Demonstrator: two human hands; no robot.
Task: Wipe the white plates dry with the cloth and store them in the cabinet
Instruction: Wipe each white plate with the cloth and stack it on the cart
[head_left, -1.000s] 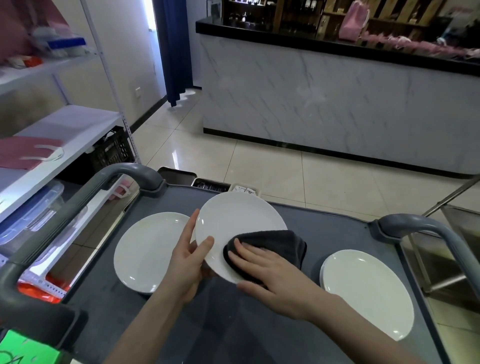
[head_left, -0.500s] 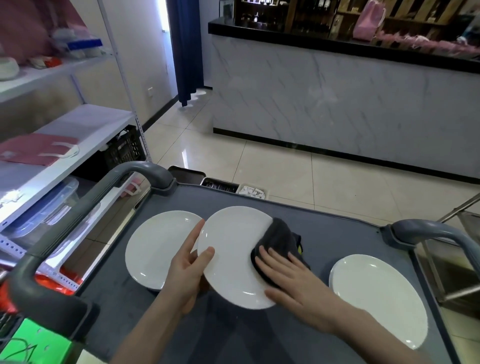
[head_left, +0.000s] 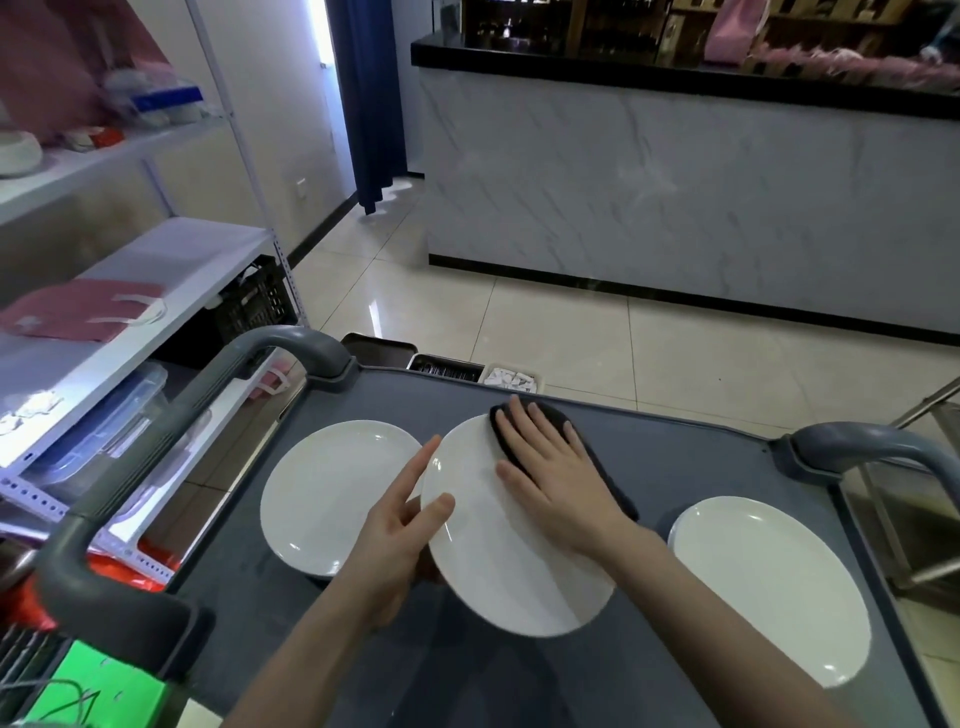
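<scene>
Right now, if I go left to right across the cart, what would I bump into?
Left handle → left plate → held plate → right plate → right handle.

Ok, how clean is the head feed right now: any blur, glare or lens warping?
Head view: the held plate, left hand and right hand are sharp; the shelf items upper left are smeared; the wide lens slants the shelf post and counter; a glare streak lies on the floor tiles.
</scene>
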